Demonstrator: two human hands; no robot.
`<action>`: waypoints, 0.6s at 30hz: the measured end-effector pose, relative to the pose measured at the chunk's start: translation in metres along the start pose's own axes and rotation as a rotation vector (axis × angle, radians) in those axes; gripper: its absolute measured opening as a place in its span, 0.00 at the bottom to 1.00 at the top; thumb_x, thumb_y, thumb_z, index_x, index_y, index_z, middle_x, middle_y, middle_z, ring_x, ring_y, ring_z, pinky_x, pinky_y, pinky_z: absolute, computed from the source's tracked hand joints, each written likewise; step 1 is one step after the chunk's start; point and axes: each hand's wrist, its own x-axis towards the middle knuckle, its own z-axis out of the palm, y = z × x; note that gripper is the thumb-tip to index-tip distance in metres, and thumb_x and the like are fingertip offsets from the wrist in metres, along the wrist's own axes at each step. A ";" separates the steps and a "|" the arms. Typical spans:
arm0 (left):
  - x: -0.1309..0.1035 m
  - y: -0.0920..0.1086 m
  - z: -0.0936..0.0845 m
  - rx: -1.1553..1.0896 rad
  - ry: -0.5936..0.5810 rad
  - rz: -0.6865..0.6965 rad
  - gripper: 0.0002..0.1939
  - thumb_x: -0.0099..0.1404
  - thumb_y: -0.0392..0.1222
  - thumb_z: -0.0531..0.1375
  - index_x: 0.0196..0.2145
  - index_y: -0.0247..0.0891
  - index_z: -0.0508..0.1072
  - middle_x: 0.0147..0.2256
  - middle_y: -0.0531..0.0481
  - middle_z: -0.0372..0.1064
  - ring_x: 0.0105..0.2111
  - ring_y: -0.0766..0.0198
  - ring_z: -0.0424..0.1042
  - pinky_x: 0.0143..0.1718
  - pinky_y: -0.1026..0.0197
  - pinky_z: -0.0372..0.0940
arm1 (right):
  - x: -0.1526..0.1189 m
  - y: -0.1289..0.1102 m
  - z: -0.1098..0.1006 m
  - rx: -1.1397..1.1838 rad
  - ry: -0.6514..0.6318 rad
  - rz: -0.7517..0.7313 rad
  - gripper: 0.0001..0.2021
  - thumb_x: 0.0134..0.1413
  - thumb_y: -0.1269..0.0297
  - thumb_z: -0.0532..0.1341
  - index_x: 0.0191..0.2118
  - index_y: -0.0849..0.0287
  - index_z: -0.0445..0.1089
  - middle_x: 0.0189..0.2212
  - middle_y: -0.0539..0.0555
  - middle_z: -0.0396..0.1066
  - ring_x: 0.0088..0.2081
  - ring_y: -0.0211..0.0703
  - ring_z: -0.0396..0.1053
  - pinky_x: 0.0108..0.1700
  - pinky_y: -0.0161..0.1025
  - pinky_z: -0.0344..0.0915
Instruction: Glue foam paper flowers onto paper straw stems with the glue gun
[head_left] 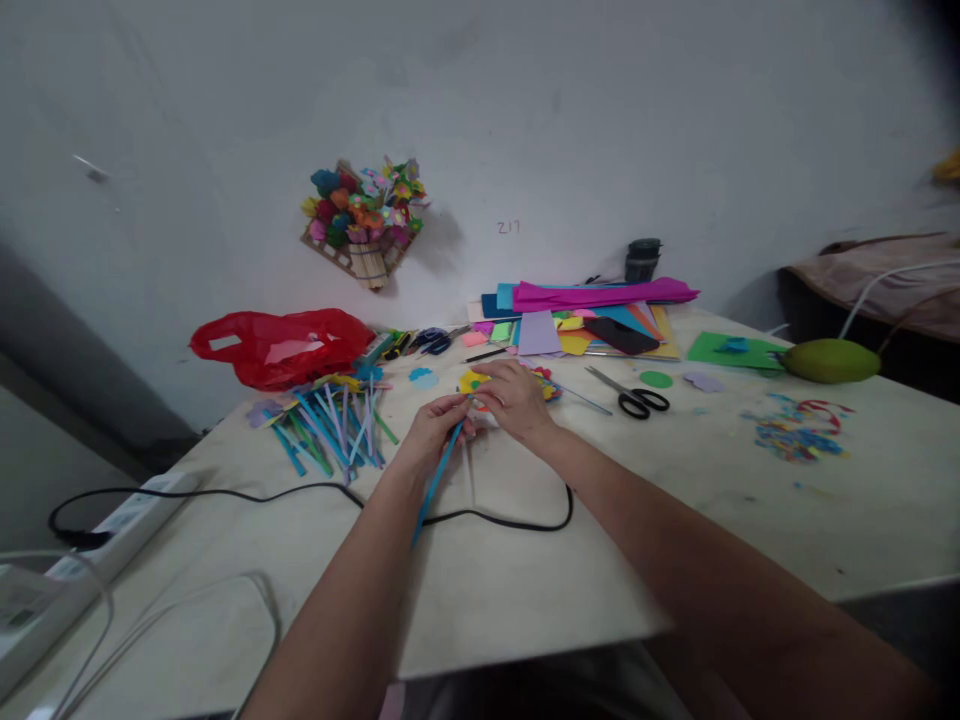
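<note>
A long thin blue strip (436, 487) slants down toward me from between my fingers, over the pale table. My left hand (435, 425) pinches it near its upper end. My right hand (516, 400) has its fingertips closed at that same end, against the left fingertips. Any small piece between them is too hidden to make out. Just behind my hands lie a yellow flower shape (469, 381) and a multicoloured flower piece (546, 383), both partly covered. Black-handled scissors (634, 398) rest to the right of my right hand.
Left are a heap of strip-stemmed flowers (330, 425), a red plastic bag (289, 345) and a power strip (127, 530). A black cable (487, 517) crosses below my hands. Coloured sheets (600, 295) lie at the back; scraps (799, 430) and a green oblong object (832, 361) lie right.
</note>
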 end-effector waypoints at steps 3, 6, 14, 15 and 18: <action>0.000 0.000 0.000 0.005 -0.002 -0.001 0.18 0.48 0.42 0.63 0.37 0.32 0.68 0.16 0.52 0.66 0.15 0.70 0.63 0.14 0.70 0.52 | 0.000 -0.001 0.000 0.020 -0.002 0.011 0.06 0.50 0.66 0.56 0.29 0.57 0.70 0.43 0.52 0.69 0.44 0.45 0.61 0.45 0.45 0.58; -0.001 0.001 0.001 0.006 -0.017 0.014 0.17 0.49 0.41 0.63 0.36 0.32 0.69 0.16 0.52 0.66 0.14 0.71 0.63 0.14 0.70 0.52 | 0.001 -0.002 -0.001 0.022 -0.006 0.025 0.08 0.49 0.65 0.57 0.36 0.58 0.69 0.45 0.53 0.67 0.45 0.46 0.60 0.45 0.45 0.58; -0.003 0.005 0.003 0.008 -0.061 0.005 0.14 0.48 0.41 0.63 0.32 0.32 0.70 0.17 0.51 0.66 0.16 0.71 0.64 0.16 0.71 0.54 | 0.000 -0.005 -0.006 -0.056 -0.156 0.013 0.13 0.50 0.62 0.55 0.42 0.58 0.68 0.50 0.54 0.62 0.47 0.48 0.57 0.46 0.47 0.56; -0.003 0.005 0.003 0.008 -0.062 0.005 0.14 0.48 0.41 0.63 0.32 0.32 0.70 0.17 0.51 0.66 0.16 0.71 0.64 0.16 0.71 0.54 | 0.000 -0.005 -0.007 -0.072 -0.172 0.009 0.13 0.50 0.62 0.55 0.42 0.58 0.68 0.51 0.54 0.61 0.47 0.48 0.57 0.46 0.47 0.56; -0.003 0.004 0.003 0.013 -0.063 0.000 0.14 0.48 0.41 0.63 0.33 0.32 0.70 0.16 0.52 0.66 0.15 0.72 0.63 0.15 0.71 0.53 | 0.001 -0.007 -0.009 -0.128 -0.213 -0.017 0.13 0.51 0.63 0.54 0.42 0.58 0.68 0.52 0.55 0.59 0.48 0.49 0.56 0.46 0.47 0.55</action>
